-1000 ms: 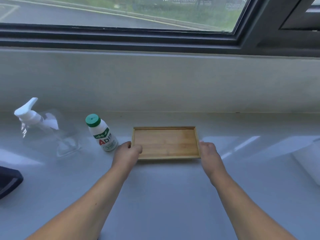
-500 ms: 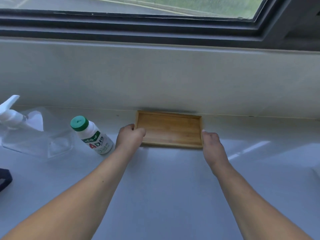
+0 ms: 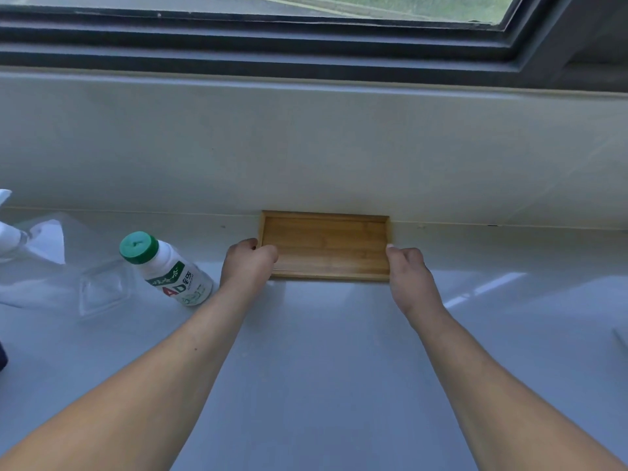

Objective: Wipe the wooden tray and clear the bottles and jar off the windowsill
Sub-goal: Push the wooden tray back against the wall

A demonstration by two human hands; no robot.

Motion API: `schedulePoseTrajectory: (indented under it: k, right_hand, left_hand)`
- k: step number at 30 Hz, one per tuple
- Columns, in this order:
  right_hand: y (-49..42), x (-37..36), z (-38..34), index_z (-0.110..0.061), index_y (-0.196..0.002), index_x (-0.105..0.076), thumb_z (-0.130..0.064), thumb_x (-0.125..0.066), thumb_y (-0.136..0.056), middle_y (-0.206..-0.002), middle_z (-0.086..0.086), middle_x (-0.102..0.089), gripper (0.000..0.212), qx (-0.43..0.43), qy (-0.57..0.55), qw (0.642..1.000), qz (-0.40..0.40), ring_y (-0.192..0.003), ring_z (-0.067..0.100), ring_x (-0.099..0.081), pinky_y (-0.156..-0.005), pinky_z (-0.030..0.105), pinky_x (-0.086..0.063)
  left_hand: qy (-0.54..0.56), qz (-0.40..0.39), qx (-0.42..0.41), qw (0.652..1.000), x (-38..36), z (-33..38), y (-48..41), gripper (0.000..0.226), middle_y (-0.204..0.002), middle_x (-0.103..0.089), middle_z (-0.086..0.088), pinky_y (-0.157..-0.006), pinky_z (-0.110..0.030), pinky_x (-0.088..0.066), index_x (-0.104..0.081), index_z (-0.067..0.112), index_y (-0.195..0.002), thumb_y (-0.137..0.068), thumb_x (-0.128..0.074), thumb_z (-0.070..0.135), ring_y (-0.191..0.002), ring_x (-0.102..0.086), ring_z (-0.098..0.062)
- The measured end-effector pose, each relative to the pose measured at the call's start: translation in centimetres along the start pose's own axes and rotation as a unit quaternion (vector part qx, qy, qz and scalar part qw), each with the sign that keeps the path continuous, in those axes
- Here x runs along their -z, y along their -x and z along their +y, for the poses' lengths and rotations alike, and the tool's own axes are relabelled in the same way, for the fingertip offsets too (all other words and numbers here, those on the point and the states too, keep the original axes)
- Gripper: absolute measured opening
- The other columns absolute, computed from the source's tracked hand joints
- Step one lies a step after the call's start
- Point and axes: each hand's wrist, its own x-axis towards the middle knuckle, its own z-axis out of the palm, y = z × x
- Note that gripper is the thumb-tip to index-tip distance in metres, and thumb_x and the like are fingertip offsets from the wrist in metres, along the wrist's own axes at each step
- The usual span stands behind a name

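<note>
An empty wooden tray [image 3: 326, 244] lies flat on the white windowsill [image 3: 323, 351], its far edge against the wall under the window. My left hand [image 3: 248, 261] grips the tray's left end, fingers curled over the rim. My right hand [image 3: 407, 273] holds the right end. A white drink bottle with a green cap [image 3: 166, 270] stands just left of my left hand. Further left, a clear spray bottle with a white trigger head [image 3: 40, 260] is cut off by the frame edge.
The wall [image 3: 306, 147] rises behind the sill up to the dark window frame [image 3: 272, 45]. A dark object [image 3: 2, 355] pokes in at the left edge. A pale edge of something [image 3: 622, 338] shows at the far right.
Both hands have slid the tray away from me across the sill until it reached the wall. The bottles stayed where they were.
</note>
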Motion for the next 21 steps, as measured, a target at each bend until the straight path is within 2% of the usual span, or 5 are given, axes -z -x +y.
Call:
schedulePoseTrajectory:
  k: [9, 11, 15, 19, 21]
  right_hand:
    - [-0.2, -0.1, -0.1, -0.023, -0.108, -0.052, -0.062, -0.041, -0.098, -0.094, -0.007, -0.060, 0.042, -0.014, 0.013, 1.000, -0.006, -0.084, 0.011, -0.055, -0.067, 0.034, -0.039]
    - [-0.1, -0.1, -0.4, -0.024, -0.123, -0.051, -0.065, -0.041, -0.098, -0.105, -0.006, -0.061, 0.049, -0.023, 0.015, 0.999, -0.023, -0.097, 0.021, -0.058, -0.082, 0.037, -0.039]
    - [1.8, -0.3, -0.3, -0.026, -0.155, -0.034, -0.066, -0.047, -0.096, -0.153, 0.008, -0.049, 0.072, 0.002, 0.056, 0.998, -0.022, -0.139, 0.033, -0.045, -0.106, 0.043, -0.040]
    - [6.4, -0.9, 0.5, -0.028, -0.155, -0.035, -0.063, -0.056, -0.093, -0.157, 0.005, -0.045, 0.075, 0.090, 0.070, 0.993, 0.036, -0.146, 0.026, -0.037, -0.111, 0.043, -0.039]
    - [9.2, -1.6, 1.0, -0.032, -0.149, -0.042, -0.066, -0.055, -0.089, -0.149, -0.005, -0.050, 0.070, 0.123, 0.058, 0.990, 0.038, -0.142, 0.019, -0.040, -0.103, 0.036, -0.039]
  left_hand:
    - [-0.053, -0.001, -0.024, 0.998, -0.4, -0.5, -0.1, 0.068, -0.153, -0.048, -0.009, -0.099, -0.043, -0.047, -0.054, 0.018, -0.142, -0.076, -0.058, 0.036, -0.123, -0.054, -0.033]
    - [-0.109, 0.006, -0.040, 0.993, -0.6, -0.3, 0.2, 0.054, -0.143, -0.052, -0.013, -0.087, -0.040, -0.048, -0.058, 0.013, -0.127, -0.079, -0.056, 0.039, -0.107, -0.054, -0.031]
    - [-0.188, 0.027, -0.091, 0.977, -0.6, -0.7, 1.8, 0.080, -0.157, -0.042, -0.011, -0.104, -0.045, -0.045, -0.037, 0.017, -0.157, -0.085, -0.061, 0.042, -0.139, -0.044, -0.036]
    - [-0.192, 0.036, -0.217, 0.956, 0.9, -3.1, 6.3, 0.068, -0.152, -0.052, -0.001, -0.107, -0.040, -0.044, -0.050, 0.021, -0.150, -0.090, -0.061, 0.051, -0.134, -0.049, -0.022]
    - [-0.185, 0.014, -0.244, 0.952, 2.2, -4.8, 9.2, 0.055, -0.136, -0.062, 0.014, -0.092, -0.033, -0.050, -0.060, 0.032, -0.137, -0.089, -0.056, 0.061, -0.110, -0.059, -0.004]
